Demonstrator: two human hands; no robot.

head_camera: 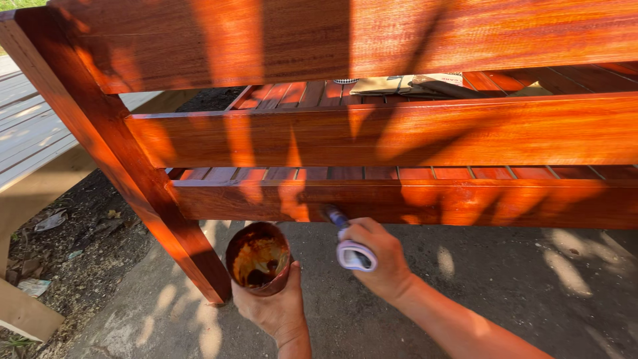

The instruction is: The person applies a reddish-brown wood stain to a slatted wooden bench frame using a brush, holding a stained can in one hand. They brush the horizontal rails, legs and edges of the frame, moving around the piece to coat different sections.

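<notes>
**Red-brown stain on the lower rail: working it in evenly**

Glossy, wet-looking red wood across the whole bench (372,40), dappled with leaf shadows. Right hand (379,259) wrapped shut around the pale purple-and-white handle of a brush (351,251), bristle end pressed up against the bottom edge of the lower rail (465,203), bristles mostly hidden there. Left hand (276,309) clamped around a small cup (258,258), just below and to the left of the brush and near the bench leg (133,166). Dark stain pooled at the cup's bottom and smeared up its walls.

Probably best handled like this:

- Load lightly, with little seemingly left in the cup, and wipe the excess on the rim.
- Stroke along the grain in long passes rather than dabbing.
- Hold the cup close under the brush to catch drips short of the concrete ground (498,286).
- Check the rail's underside and the corner at the leg from a low angle, given shadow patches easily mistaken for thin spots.
- Feather out any run along the bottom edge while wet.
</notes>
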